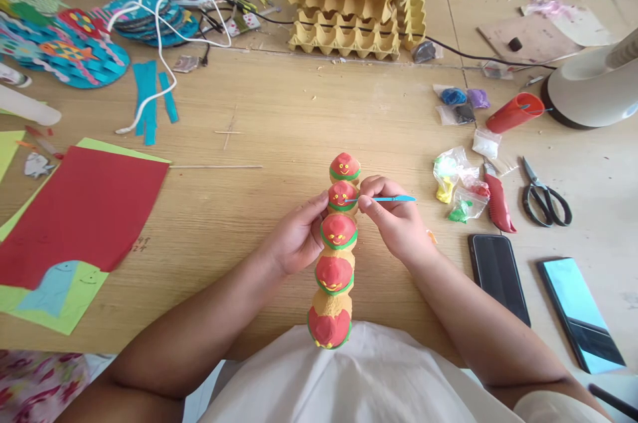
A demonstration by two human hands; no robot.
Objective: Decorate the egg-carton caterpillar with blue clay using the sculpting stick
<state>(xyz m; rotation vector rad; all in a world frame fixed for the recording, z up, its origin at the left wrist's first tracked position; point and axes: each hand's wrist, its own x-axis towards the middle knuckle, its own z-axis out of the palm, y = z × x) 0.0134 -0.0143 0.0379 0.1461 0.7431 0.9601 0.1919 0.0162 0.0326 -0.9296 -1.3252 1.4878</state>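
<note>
1. Far left: red paper sheet over green paper with a blue fish cutout, flat on the wooden table. Blue woven paper crafts and a white cable sit behind it. Well apart from our hands.
2. Our left hand is closed round the left side of the painted egg-carton strip, thumb against the second and third domes. The strip runs from the table toward our lap, near end overhanging the table edge.
3. Our right hand pinches a thin blue tool, fingers clamped on it, tip touching the yellow face on the second dome.
4. Risk, as we judge it: the strip is propped only by one hand and overhangs the edge; a loosened hold could tip it into the lap. A tool slip could smear or gouge the small face.
5. Right: clay bags, red utility knife, scissors, two phones, all near our right forearm; a wide elbow swing could knock them.
6. Open room: bare wood ahead of the strip, up to the stacked egg trays.
</note>
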